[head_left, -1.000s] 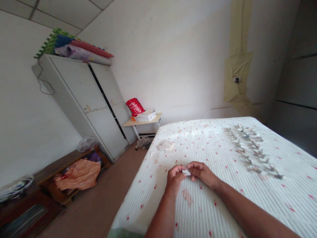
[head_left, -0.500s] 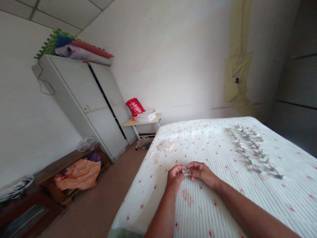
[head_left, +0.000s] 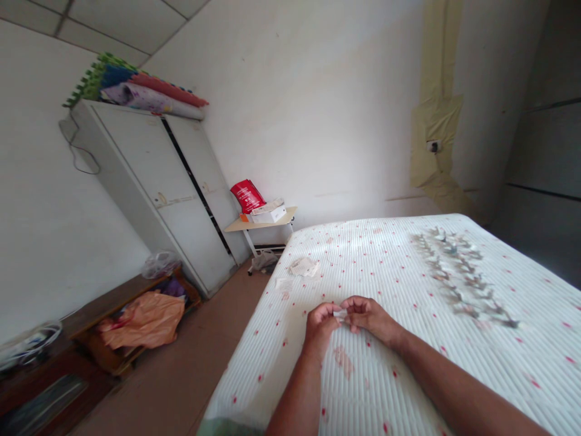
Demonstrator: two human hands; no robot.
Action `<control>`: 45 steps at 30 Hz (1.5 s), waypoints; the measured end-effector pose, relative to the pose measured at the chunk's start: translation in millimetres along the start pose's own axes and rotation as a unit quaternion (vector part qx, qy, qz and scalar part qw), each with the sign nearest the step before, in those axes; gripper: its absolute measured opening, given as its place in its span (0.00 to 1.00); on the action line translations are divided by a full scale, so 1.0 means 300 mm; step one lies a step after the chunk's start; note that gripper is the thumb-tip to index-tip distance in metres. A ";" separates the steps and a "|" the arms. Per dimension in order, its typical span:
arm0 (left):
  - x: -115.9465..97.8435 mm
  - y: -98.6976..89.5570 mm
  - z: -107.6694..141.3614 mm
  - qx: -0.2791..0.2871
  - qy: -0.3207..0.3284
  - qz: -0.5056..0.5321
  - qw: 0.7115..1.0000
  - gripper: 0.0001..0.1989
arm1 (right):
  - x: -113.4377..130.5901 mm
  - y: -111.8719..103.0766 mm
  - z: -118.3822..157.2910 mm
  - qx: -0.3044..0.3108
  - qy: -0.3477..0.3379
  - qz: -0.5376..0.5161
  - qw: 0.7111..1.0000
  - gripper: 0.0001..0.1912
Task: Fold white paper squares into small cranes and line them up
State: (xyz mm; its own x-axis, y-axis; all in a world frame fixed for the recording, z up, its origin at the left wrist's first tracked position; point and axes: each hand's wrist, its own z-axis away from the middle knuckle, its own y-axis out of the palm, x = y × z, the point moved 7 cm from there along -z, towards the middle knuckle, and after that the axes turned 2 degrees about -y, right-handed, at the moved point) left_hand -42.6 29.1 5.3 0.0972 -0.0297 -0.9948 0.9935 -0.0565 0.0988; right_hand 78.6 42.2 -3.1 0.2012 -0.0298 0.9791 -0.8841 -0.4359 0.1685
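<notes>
Between my fingertips is a small piece of folded paper (head_left: 339, 314), pale and mostly covered by the fingers. My left hand (head_left: 320, 322) pinches its left side. From the other side my right hand (head_left: 368, 316) grips it with thumb and fingers. Both hands are just above the white ribbed bedspread (head_left: 381, 393), which has small red marks. Rows of small folded paper cranes (head_left: 463, 272) stand on the bed to the right. Beyond my left hand lies a pile of paper pieces (head_left: 304, 266), with a flat printed sheet (head_left: 284, 284) beside it.
Past the bed's far left corner stands a small table (head_left: 261, 224) with a red bag (head_left: 247, 196) and a white box (head_left: 270, 213). A grey cabinet (head_left: 158, 181) and a low wooden bench with an orange plastic bag (head_left: 143, 319) are at the left.
Hardly anything differs. The fingers have shifted very slightly around the paper, and a little more of its pale surface shows.
</notes>
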 end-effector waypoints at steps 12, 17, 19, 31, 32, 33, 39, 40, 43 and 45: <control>0.022 -0.013 -0.018 -0.007 0.015 0.004 1.000 0.12 | 0.009 0.004 0.008 -0.012 0.006 0.050 0.999 0.09; 0.019 -0.011 -0.015 -0.004 0.014 0.007 1.000 0.12 | 0.008 0.002 0.008 -0.013 0.003 0.072 0.997 0.08; 0.018 -0.011 -0.013 -0.007 0.010 0.007 1.000 0.12 | 0.006 0.004 0.009 -0.011 0.006 0.083 0.996 0.07; -0.006 -0.003 0.002 -0.019 0.032 -0.039 0.999 0.11 | 0.062 0.002 0.010 -0.032 -0.105 0.181 0.977 0.07; -0.006 -0.006 0.002 -0.023 0.034 -0.044 0.998 0.10 | 0.071 0.001 0.012 -0.037 -0.118 0.201 0.972 0.06; -0.006 -0.007 0.001 -0.026 0.036 -0.050 0.998 0.10 | 0.079 0.001 0.014 -0.041 -0.129 0.216 0.967 0.06; -0.010 -0.007 -0.003 -0.038 0.059 -0.082 0.994 0.07 | 0.091 0.009 0.021 -0.029 -0.151 0.253 0.955 0.06; -0.011 -0.005 -0.004 -0.038 0.064 -0.083 0.994 0.06 | 0.096 0.011 0.024 -0.028 -0.159 0.263 0.951 0.06; -0.008 0.002 -0.006 -0.032 0.074 -0.094 0.992 0.05 | 0.123 0.018 0.034 -0.033 -0.194 0.301 0.933 0.04; -0.006 0.005 -0.006 -0.031 0.080 -0.113 0.990 0.04 | 0.138 0.026 0.040 -0.033 -0.218 0.326 0.919 0.04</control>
State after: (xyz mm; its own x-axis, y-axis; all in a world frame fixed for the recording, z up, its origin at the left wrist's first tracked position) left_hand -41.1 31.0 7.1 -0.1256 0.1348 -0.9829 0.9921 0.0172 -0.1244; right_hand 85.2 26.7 37.3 -0.2440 -0.6291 0.7380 -0.8976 -0.1416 -0.4175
